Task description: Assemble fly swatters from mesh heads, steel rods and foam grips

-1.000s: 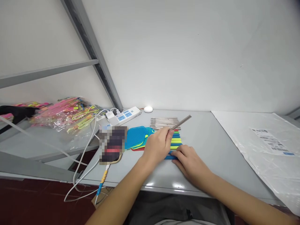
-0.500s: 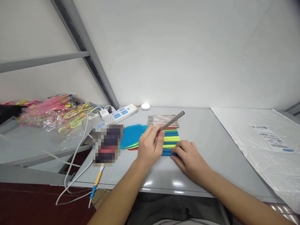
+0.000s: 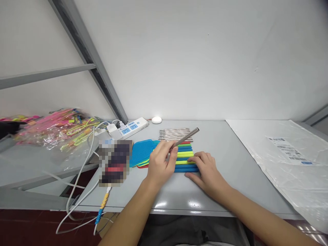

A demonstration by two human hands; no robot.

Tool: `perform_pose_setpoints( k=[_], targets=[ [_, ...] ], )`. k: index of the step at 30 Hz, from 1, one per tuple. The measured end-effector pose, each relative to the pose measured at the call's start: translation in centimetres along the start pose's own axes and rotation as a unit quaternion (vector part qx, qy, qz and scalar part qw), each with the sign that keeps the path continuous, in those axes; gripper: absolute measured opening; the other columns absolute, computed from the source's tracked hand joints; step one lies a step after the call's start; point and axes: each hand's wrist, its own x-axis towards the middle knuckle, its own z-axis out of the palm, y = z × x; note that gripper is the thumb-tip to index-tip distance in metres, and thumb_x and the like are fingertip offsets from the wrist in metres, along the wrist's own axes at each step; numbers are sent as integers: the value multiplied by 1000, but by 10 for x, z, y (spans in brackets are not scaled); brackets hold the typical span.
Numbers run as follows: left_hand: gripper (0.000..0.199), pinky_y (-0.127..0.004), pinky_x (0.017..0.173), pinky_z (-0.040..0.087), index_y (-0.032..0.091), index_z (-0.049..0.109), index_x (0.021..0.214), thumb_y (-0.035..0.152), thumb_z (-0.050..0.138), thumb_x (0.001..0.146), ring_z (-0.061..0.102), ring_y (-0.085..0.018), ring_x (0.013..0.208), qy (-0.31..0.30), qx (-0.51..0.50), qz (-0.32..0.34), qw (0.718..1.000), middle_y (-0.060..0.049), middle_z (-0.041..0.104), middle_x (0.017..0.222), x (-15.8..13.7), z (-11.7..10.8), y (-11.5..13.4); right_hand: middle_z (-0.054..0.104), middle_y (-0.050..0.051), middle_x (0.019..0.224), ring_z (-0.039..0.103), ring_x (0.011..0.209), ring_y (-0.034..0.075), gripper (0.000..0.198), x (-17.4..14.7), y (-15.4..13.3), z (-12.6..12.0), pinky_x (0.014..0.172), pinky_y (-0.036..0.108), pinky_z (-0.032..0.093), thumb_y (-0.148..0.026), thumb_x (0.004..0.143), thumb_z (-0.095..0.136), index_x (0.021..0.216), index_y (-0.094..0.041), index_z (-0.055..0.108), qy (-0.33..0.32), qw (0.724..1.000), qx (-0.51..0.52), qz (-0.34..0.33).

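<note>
My left hand (image 3: 161, 162) is closed around a slim metal tube (image 3: 187, 136), whose free end slants up to the right. Beneath that hand lies a row of fly swatters with red, green, blue and yellow handles (image 3: 185, 154). Their blue mesh heads (image 3: 142, 152) stick out on the left, with yellow and red edges under them. The stretched fingers of my right hand (image 3: 208, 171) rest at the right ends of the lower handles, thumb on the table. Behind the handles, several metal rods (image 3: 173, 134) lie side by side. My left hand hides the middle of the swatters.
A pixelated dark object (image 3: 116, 164) lies left of the swatters, near a white power strip (image 3: 134, 127) and loose white cables (image 3: 83, 164). Bagged colourful items (image 3: 58, 128) fill the left shelf. A white plastic package (image 3: 269, 160) covers the table's right side. A white rounded device (image 3: 156, 120) sits by the wall.
My right fingers have spread a little and moved up across the handle ends. The left hand keeps the metal tube at much the same angle. The whole view has shifted slightly.
</note>
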Motion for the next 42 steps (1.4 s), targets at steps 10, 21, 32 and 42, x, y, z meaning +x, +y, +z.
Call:
perform_pose_setpoints(
  k=[10,21,32,42],
  targets=[
    [17,-27,64,44,18,63,104,23,51,94,56,-15,74,-7,18,2,1000,-4,61,81,1,0,-1,52,9,115,47,106,28,37,-5,9,-5,87,46,41,-31,85,68,116,-26,50,6,1000,-3,22],
    [16,-26,65,44,18,63,106,18,53,93,55,-14,74,7,-2,9,1000,-3,62,83,0,-1,0,53,8,112,48,103,27,33,1,5,-6,85,44,40,-30,86,66,115,-25,51,3,1000,-16,24],
    [20,-27,67,45,18,63,111,19,52,94,57,-15,77,-16,17,-10,1000,-3,61,87,0,0,-4,54,8,112,50,104,27,37,0,4,-4,87,45,42,-28,82,67,115,-26,50,18,1000,-7,17],
    [25,-33,71,43,21,62,117,25,49,96,59,-20,85,-127,155,61,978,-6,63,93,6,4,0,57,13,121,53,111,31,41,15,-1,-49,101,55,32,-22,91,60,129,-28,46,232,944,-208,-110]
  ],
)
